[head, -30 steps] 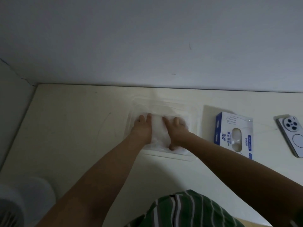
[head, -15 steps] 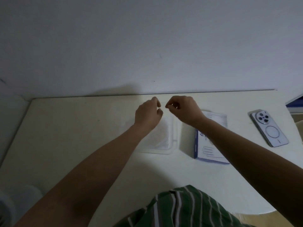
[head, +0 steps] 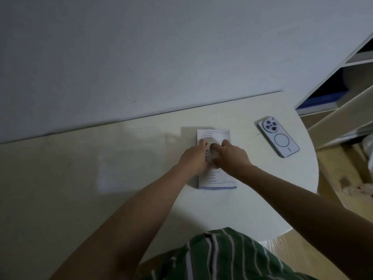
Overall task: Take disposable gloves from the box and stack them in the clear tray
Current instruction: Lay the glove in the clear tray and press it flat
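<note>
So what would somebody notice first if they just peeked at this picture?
First, the two hands in the middle of the table: the left hand rests on the white glove box, and the right hand has its fingers at the box's round opening. Next, a pale phone lies camera side up to the right of the box, and a green striped shirt shows at the bottom edge.

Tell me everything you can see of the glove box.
The glove box is a flat white carton, cardboard by its look, with a blue near edge and blue glove outlines at both ends of its top face. It lies flat on the pale table, left of the phone and apart from it. The left hand rests on its left side; the right hand has its fingers at the dark opening in its middle.
</note>
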Demonstrator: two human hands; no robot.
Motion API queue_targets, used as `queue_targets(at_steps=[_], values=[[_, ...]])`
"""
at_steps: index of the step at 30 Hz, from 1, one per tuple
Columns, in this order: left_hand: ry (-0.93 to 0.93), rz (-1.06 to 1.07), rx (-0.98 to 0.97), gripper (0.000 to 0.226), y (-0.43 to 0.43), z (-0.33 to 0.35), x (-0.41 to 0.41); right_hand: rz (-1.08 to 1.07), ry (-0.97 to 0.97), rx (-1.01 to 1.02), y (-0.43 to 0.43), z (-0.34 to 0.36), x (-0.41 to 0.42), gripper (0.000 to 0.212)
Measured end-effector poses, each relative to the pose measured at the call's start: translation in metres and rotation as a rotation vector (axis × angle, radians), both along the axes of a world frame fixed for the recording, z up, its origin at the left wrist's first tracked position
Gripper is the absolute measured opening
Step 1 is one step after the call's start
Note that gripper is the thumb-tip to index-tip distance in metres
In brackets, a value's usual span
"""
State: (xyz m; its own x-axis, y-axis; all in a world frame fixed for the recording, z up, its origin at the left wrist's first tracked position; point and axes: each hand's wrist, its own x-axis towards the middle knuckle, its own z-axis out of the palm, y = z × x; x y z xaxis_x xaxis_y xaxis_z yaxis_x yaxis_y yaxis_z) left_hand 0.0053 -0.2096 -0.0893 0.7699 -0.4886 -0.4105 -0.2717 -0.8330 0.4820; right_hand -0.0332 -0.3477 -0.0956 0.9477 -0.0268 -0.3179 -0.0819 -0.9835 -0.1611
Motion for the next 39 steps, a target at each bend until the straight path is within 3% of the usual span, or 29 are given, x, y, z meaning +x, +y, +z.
queue_targets(at_steps=[4,8,11,15,18,20,22,24,27,30,32,35,39], values=[[0.037,0.045,-0.021,0.080,-0.004,-0.014,-0.001,0.036,-0.060,-0.063,0.001,-0.010,0.001,0.028],[0.050,0.096,-0.033,0.086,-0.007,-0.022,-0.001,0.020,-0.150,0.084,-0.005,-0.013,0.003,0.013],[0.051,0.101,-0.023,0.086,-0.008,-0.025,0.001,-0.034,-0.211,0.324,-0.018,-0.005,0.008,0.012],[0.073,0.116,-0.012,0.089,-0.013,-0.028,0.002,-0.156,-0.302,0.814,-0.034,0.022,0.013,0.010],[0.093,0.111,0.000,0.078,-0.009,-0.023,0.003,-0.388,-0.296,1.085,-0.039,0.045,0.019,0.018],[0.174,0.169,-0.099,0.064,-0.003,-0.016,0.005,-0.406,-0.217,1.181,-0.039,0.054,0.021,0.025],[0.316,0.298,-0.285,0.034,0.004,-0.005,0.007,-0.393,-0.134,1.170,-0.037,0.058,0.020,0.033],[0.413,0.332,-0.519,0.025,0.015,0.012,0.009,-0.400,-0.066,1.083,-0.033,0.057,0.018,0.038],[0.469,0.351,-0.774,0.031,0.032,0.036,0.013,-0.436,-0.006,0.968,-0.026,0.056,0.018,0.041],[0.603,0.563,-0.947,0.025,0.046,0.052,0.018,-0.468,0.028,0.943,-0.015,0.057,0.020,0.039],[0.707,0.694,-1.060,0.041,0.058,0.056,0.022,-0.461,0.046,0.934,-0.004,0.059,0.022,0.039],[0.668,0.776,-1.062,0.055,0.079,0.062,0.025,-0.424,0.051,0.926,0.018,0.065,0.024,0.042],[0.334,0.687,-0.862,0.011,0.102,0.065,0.020,-0.339,0.084,0.905,0.053,0.071,0.029,0.044]])
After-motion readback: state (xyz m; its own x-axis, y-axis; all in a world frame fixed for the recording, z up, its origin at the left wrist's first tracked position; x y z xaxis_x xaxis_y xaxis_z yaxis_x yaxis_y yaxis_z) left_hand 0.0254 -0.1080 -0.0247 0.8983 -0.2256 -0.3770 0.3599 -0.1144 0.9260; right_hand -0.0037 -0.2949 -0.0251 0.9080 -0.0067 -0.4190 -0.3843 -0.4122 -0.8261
